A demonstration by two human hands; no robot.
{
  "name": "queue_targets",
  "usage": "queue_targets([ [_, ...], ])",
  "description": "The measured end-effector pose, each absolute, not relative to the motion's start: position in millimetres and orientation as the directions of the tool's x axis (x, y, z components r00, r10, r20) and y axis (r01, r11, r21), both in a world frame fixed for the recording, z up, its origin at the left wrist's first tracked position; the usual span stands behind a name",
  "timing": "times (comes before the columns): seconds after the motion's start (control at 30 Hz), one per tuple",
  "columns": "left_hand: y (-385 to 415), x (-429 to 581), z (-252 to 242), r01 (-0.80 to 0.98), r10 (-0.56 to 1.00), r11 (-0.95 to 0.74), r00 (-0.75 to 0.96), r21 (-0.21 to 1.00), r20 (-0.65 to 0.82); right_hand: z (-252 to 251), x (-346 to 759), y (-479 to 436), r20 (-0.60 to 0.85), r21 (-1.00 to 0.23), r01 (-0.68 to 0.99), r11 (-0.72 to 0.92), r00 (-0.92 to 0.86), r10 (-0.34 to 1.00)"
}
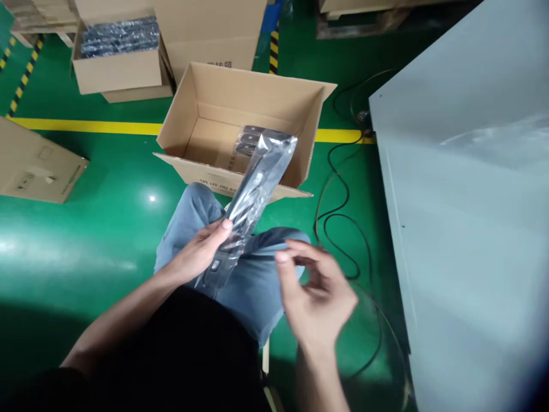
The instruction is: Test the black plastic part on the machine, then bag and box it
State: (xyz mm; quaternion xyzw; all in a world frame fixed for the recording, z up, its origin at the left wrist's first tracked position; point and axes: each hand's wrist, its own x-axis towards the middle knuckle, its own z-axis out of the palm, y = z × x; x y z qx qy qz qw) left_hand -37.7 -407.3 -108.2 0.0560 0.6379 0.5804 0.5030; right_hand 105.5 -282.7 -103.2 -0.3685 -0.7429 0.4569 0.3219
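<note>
Open carton (206, 123) ahead of knees, mouth unblocked, few bagged parts (247, 140) inside. Grey cabinet (463, 189) walls right. Black cable (343, 217) loops between.

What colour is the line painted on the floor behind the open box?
Yellow: the floor line runs across the green floor behind the open cardboard box, seen in the head view.

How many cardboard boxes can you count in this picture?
4, perhaps more hidden behind. One open box lies ahead of the knees, one box full of silver bags at top left, a tall box behind it, one closed box at left.
</note>
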Motion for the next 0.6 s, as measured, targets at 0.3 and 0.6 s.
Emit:
queue_targets([
  [0.3, -394.4, -30.1, -101.3, -0.275, 0.574, 0.314, -0.707, 0.909, -0.412, -124.3, 102.3, -331.1, 0.028, -0.931, 0.249, 0.266, -0.680, 0.732],
  [0.6, -393.1, -14.8, -104.4, -0.224, 0.661, 0.264, -0.666, 0.938, -0.345, -119.4, 92.6, -319.6, 0.200, -0.854, 0.296, 0.427, -0.571, 0.796],
])
